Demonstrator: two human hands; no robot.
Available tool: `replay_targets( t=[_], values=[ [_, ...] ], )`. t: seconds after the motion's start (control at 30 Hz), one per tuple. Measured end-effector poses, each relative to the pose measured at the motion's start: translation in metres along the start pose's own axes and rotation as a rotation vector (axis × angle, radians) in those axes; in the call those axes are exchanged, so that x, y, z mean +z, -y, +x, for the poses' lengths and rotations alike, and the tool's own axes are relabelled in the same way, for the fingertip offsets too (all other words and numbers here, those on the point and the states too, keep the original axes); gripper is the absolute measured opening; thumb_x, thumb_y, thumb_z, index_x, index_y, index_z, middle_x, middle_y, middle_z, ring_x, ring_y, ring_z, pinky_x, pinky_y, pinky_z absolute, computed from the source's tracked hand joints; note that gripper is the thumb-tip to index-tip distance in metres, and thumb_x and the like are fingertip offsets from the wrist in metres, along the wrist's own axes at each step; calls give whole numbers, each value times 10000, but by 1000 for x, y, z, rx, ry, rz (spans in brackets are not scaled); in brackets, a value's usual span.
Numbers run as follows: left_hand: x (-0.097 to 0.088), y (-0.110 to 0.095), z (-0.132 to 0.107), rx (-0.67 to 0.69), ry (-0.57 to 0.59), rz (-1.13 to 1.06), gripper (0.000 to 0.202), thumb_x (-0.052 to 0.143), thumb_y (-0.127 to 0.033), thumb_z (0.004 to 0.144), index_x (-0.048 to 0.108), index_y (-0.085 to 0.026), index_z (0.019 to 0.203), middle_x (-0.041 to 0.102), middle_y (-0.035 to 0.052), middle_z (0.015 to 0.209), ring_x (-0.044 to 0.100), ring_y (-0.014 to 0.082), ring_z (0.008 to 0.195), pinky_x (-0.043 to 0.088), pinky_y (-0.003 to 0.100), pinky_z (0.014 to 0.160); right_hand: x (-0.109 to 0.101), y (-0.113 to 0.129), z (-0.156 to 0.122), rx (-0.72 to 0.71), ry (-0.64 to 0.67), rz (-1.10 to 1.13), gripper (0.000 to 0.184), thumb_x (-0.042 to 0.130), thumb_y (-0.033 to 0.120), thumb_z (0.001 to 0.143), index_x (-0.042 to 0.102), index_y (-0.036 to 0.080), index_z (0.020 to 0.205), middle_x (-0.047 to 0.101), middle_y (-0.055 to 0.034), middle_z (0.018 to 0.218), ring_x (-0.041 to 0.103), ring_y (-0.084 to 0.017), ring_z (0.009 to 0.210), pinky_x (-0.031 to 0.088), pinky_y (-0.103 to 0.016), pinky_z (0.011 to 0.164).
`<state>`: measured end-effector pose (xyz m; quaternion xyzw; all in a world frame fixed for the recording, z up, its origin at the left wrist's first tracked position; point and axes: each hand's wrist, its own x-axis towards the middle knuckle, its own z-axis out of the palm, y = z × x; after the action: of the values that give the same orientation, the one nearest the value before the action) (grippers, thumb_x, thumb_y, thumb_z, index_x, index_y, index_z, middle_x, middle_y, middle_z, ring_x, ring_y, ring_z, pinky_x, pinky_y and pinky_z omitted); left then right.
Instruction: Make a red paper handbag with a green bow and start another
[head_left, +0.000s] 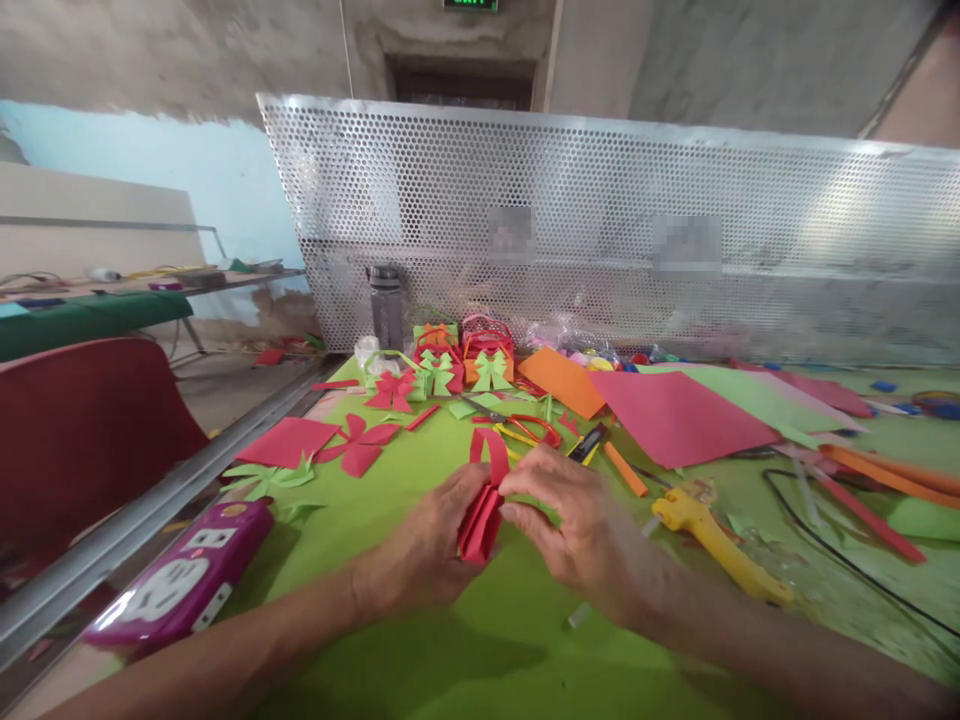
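Note:
My left hand [427, 540] is closed round a small folded red paper bag [480, 530] with a looped paper strip handle standing up from it. At the bag's right edge, my right hand [577, 520] pinches with thumb and fingertips near the handle's foot. Beyond the hands lie scissors [536, 430] with orange-red handles and a black-and-yellow cutter knife [587, 443]. A yellow glue gun [724, 545] rests to the right of my right hand. Red paper bow shapes [358, 444] and green cut-outs [277, 476] are at the left.
Finished-looking paper bags with bows [491, 370] stand at the back, beside a grey bottle [386, 305]. Large red [675, 415] and orange sheets [562, 380] lie right of centre. A purple power strip [184, 575] sits at the left edge; a black cable [832, 560] runs along the right.

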<state>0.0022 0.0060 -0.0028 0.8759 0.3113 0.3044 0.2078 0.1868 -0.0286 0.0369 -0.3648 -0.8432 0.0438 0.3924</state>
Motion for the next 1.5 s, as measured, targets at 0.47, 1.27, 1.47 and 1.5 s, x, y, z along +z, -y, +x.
replay_targets(
  t=[0.47,1.27,1.47,1.5],
  values=[
    [1,3,-4,69,-109,-78,536,510,-236,816,395,-209,1339,593,100,1252,601,231,1080,481,365,941,-6,-10,6,66,-10,7,106,551,146,859,644,166,812,549,-21,762,525,-121,661,405,-237,602],
    [-14,-16,-10,-63,113,-239,597,405,-525,901,347,-197,1397,498,96,1345,472,272,1195,392,358,998,-7,-2,6,309,28,294,118,578,195,815,613,189,703,569,-5,807,565,-152,819,436,-292,759],
    [-4,-3,-17,-98,12,-231,525,352,-467,932,374,-239,1404,492,32,1386,456,241,1239,382,316,1026,-8,1,7,318,24,231,130,547,193,804,580,199,678,588,-32,839,559,-223,1046,435,-341,835],
    [-4,0,-17,-93,23,-232,526,338,-469,934,375,-237,1406,481,38,1396,445,252,1254,378,333,1035,-8,1,7,313,19,235,125,546,193,805,594,199,690,595,-36,857,566,-219,1034,439,-338,831]
  ],
)
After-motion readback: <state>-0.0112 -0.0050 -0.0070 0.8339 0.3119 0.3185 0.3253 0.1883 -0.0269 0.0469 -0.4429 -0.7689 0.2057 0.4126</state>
